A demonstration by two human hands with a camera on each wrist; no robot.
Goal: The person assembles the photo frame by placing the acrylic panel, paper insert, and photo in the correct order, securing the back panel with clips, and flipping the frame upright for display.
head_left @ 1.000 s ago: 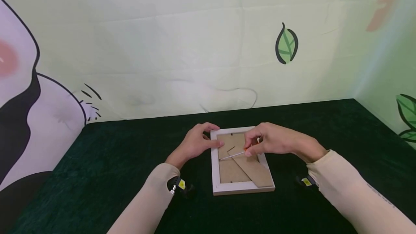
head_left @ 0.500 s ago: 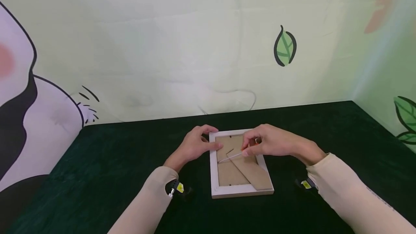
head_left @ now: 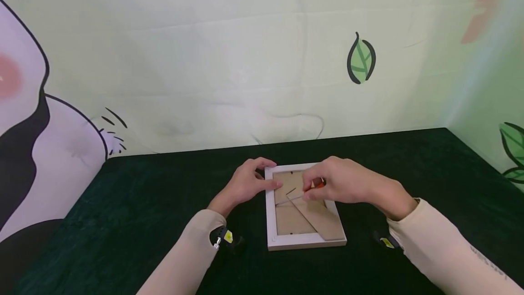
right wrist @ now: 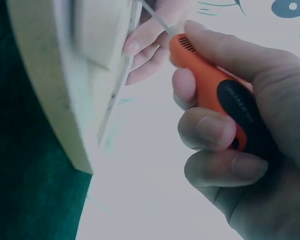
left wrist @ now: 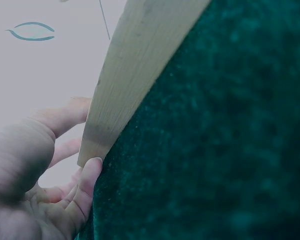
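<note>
A white frame (head_left: 304,239) lies face down on the dark green table (head_left: 123,213), its brown backing (head_left: 291,220) up. The left hand (head_left: 247,185) grips the frame's far left corner. The right hand (head_left: 348,185) grips an orange screwdriver (head_left: 315,185), its thin shaft slanting down-left onto the backing near the left edge. Behind hangs a backdrop (head_left: 229,67) with 1 leaf (head_left: 360,58).
</note>
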